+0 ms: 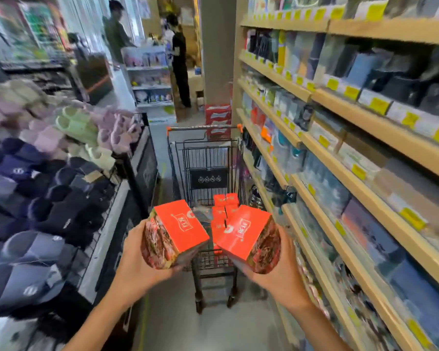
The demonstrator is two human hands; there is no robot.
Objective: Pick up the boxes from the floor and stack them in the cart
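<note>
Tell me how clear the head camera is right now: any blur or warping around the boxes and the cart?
Head view: the left hand and right hand each grip an orange box, fairly sharp; the cart is readable; shelves and slippers at the edges smear with motion blur, and the wide lens bends the shelf lines; lighting is even, without harsh glare.

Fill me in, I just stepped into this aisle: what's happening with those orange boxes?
A person is loading a shopping cart in a shop aisle. The left hand grips one orange box and the right hand grips a second orange box, both held up in front of the cart. More orange boxes already sit stacked inside it.
</note>
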